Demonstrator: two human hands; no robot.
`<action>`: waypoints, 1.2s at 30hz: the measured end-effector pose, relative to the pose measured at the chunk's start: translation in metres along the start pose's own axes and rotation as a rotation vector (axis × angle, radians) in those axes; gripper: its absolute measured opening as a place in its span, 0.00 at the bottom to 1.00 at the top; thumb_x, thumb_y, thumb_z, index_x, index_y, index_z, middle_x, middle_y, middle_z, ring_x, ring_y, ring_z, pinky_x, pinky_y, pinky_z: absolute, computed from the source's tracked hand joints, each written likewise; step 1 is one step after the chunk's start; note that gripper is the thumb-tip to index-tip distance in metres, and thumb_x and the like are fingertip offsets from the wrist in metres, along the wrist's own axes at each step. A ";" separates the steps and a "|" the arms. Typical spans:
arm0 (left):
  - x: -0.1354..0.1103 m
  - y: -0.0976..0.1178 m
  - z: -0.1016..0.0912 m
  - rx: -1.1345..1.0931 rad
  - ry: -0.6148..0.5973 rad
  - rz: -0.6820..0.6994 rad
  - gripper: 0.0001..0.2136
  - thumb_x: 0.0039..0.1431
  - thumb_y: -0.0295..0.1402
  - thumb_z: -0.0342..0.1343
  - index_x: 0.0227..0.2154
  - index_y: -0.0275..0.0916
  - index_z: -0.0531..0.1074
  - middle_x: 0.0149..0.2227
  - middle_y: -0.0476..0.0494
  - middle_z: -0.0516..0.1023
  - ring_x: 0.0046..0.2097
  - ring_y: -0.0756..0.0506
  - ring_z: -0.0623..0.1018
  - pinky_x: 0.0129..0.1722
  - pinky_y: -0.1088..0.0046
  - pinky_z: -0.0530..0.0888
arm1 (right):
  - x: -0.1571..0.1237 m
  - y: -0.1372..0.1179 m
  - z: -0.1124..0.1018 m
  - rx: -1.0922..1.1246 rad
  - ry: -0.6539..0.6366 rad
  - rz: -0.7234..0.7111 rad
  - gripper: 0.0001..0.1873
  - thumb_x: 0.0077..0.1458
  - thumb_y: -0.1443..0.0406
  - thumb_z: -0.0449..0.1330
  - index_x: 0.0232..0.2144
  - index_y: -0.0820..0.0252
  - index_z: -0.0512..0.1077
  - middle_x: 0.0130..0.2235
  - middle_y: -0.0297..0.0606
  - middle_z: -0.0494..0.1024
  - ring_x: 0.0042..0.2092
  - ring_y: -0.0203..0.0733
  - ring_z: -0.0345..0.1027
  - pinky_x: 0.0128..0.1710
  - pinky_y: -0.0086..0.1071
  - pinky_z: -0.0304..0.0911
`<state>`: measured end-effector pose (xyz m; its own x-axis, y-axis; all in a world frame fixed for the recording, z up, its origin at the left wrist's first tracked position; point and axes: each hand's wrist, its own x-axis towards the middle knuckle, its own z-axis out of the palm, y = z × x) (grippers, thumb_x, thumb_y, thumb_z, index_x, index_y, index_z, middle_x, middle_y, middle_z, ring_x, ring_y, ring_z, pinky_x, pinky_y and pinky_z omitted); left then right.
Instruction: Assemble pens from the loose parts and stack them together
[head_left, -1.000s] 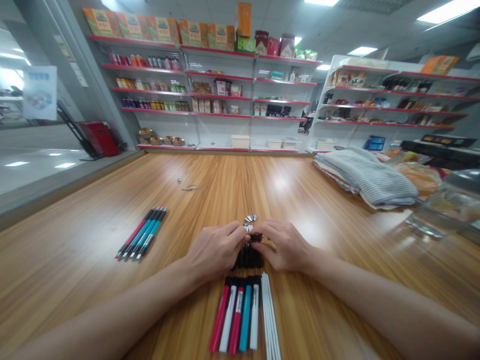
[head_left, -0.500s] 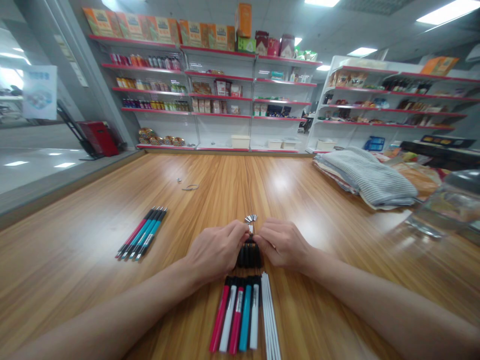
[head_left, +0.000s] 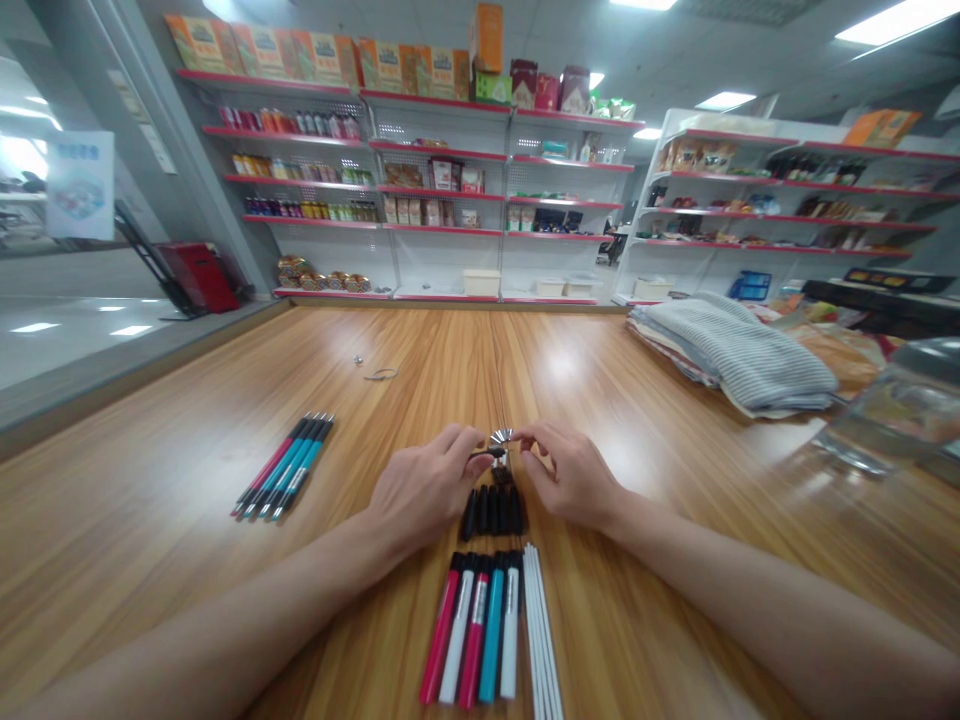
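Observation:
Between its thumb and fingers my left hand (head_left: 429, 480) pinches a small black pen part (head_left: 495, 452). My right hand (head_left: 566, 470) has thumb and index finger apart, with the index fingertip at a fan of silver pen tips (head_left: 501, 436); whether it touches one I cannot tell. Small dark and white pieces (head_left: 501, 470) lie between the hands. Just nearer is a row of black pen grips (head_left: 495, 512). Below them lie pink, white and blue pen barrels (head_left: 491, 630) with black ends, beside several thin white refills (head_left: 541, 630).
Several assembled pens (head_left: 285, 468) lie side by side on the left of the wooden table (head_left: 187, 560). A looped tie (head_left: 382, 374) and a tiny metal piece (head_left: 358, 359) are farther back. Folded striped cloth (head_left: 750, 350) and a clear jar (head_left: 892, 410) stand at the right.
My hands have moved apart from being close together. The left now shows a black part in its pinch, and the right index finger has stretched forward to the silver tips.

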<state>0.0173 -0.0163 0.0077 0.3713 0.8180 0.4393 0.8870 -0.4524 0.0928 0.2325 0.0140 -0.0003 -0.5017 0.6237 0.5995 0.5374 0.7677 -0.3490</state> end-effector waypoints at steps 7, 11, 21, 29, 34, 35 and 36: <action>0.003 -0.006 0.000 -0.086 -0.013 -0.107 0.12 0.68 0.39 0.37 0.38 0.43 0.65 0.39 0.47 0.75 0.34 0.48 0.76 0.28 0.75 0.62 | 0.001 0.022 0.006 0.019 -0.018 0.083 0.24 0.54 0.71 0.55 0.54 0.60 0.60 0.48 0.44 0.72 0.48 0.45 0.65 0.48 0.44 0.64; 0.003 -0.007 0.000 -0.100 -0.027 -0.108 0.14 0.68 0.38 0.36 0.35 0.42 0.65 0.37 0.47 0.76 0.33 0.48 0.75 0.28 0.75 0.62 | 0.001 0.017 0.007 0.016 -0.076 0.052 0.27 0.54 0.72 0.54 0.56 0.60 0.57 0.51 0.44 0.70 0.53 0.46 0.63 0.54 0.46 0.61; 0.004 -0.006 -0.002 -0.119 -0.047 -0.121 0.14 0.68 0.38 0.36 0.34 0.42 0.65 0.36 0.48 0.75 0.32 0.48 0.74 0.28 0.75 0.62 | 0.001 0.014 0.004 -0.121 -0.123 -0.002 0.27 0.52 0.73 0.54 0.56 0.63 0.59 0.52 0.48 0.70 0.54 0.49 0.62 0.54 0.47 0.61; 0.003 -0.007 0.000 -0.125 -0.043 -0.122 0.14 0.68 0.38 0.36 0.33 0.41 0.65 0.36 0.47 0.75 0.32 0.49 0.74 0.29 0.75 0.62 | 0.002 0.011 0.002 -0.193 -0.088 0.032 0.24 0.53 0.73 0.54 0.53 0.62 0.62 0.49 0.47 0.70 0.51 0.49 0.63 0.52 0.47 0.61; 0.003 -0.008 0.002 -0.126 -0.066 -0.146 0.14 0.68 0.39 0.36 0.34 0.42 0.65 0.37 0.49 0.75 0.33 0.49 0.74 0.30 0.75 0.62 | 0.002 0.012 0.002 -0.202 -0.148 0.040 0.15 0.56 0.73 0.53 0.46 0.60 0.68 0.44 0.43 0.73 0.47 0.45 0.65 0.49 0.41 0.63; 0.003 -0.008 0.002 -0.121 -0.070 -0.149 0.14 0.68 0.39 0.36 0.34 0.43 0.64 0.36 0.49 0.75 0.33 0.48 0.74 0.30 0.75 0.62 | 0.002 0.012 0.002 -0.200 -0.159 0.041 0.13 0.57 0.73 0.53 0.44 0.60 0.69 0.42 0.42 0.74 0.46 0.44 0.66 0.48 0.40 0.63; 0.003 -0.008 0.002 -0.117 -0.072 -0.149 0.14 0.68 0.39 0.36 0.34 0.43 0.64 0.36 0.49 0.75 0.33 0.48 0.74 0.29 0.74 0.61 | 0.002 0.012 0.002 -0.196 -0.166 0.041 0.12 0.58 0.73 0.53 0.43 0.60 0.70 0.41 0.42 0.74 0.45 0.43 0.66 0.47 0.39 0.63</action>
<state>0.0117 -0.0092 0.0064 0.2613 0.9003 0.3481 0.8972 -0.3595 0.2566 0.2370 0.0251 -0.0045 -0.5723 0.6820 0.4554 0.6729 0.7079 -0.2144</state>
